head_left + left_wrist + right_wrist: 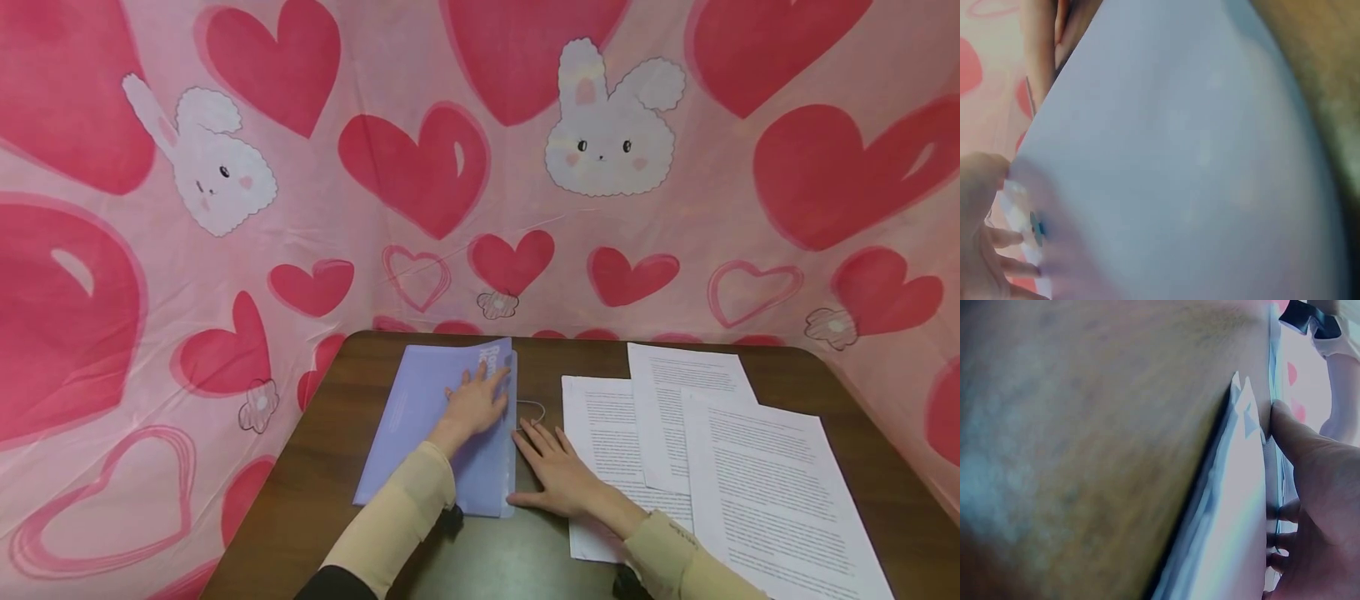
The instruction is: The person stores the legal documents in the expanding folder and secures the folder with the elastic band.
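Left hand [472, 404] spread on purple folder [405, 425], table's [315, 450] left side; right hand [561, 477] spread at folder's edge. Neither gripping. Papers [780, 492] toward right edge.

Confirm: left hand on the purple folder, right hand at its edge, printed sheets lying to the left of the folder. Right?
Not quite: the sheets' side is wrong. The head view shows the printed sheets lying to the right of the purple folder. The left hand is on the folder and the right hand at its edge, as stated.

Pink heart-and-rabbit-print cloth [517, 179] hanging behind brown wooden table [315, 479].
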